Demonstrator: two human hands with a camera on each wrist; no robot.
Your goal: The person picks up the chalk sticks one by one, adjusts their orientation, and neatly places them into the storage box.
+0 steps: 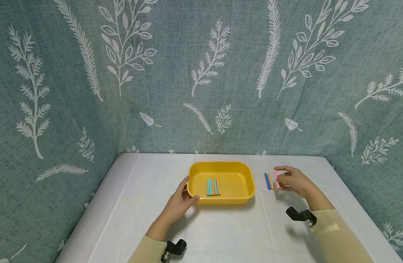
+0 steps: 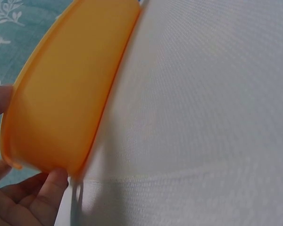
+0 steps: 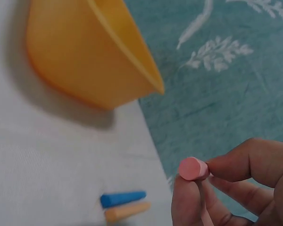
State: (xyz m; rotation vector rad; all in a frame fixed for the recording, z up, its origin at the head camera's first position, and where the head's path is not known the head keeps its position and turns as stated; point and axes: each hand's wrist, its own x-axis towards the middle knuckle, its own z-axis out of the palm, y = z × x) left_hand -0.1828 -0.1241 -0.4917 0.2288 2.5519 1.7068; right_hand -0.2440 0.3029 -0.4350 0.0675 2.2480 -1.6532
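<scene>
Right of the yellow plastic tray [image 1: 227,201]: a pink chalk stick [image 3: 190,168] is held near the orange chalk stick [image 1: 270,181]; whether its lower end touches the white tablecloth [image 1: 231,233] I cannot tell.
Right hand [image 1: 293,180]: thumb and fingertips pinch the pink stick, whose round end shows in the right wrist view.
Left hand [image 1: 177,206]: thumb and fingers grip the tray's rim and wall around the near left corner.
Loose sticks: one blue chalk stick [image 1: 267,181] lies just beside the orange one on the cloth (blue is nearer the tray).
Tray contents: five chalk sticks [image 1: 212,187], teal and orange, lie side by side in the left half.
Chalk handling: probably light, stiff and brittle, perhaps dusty; a gentle pinch around the middle should suit it better than a squeeze at one end.
Tray handling: likely light and smooth, so it could slide; the rim seems the surest hold.
</scene>
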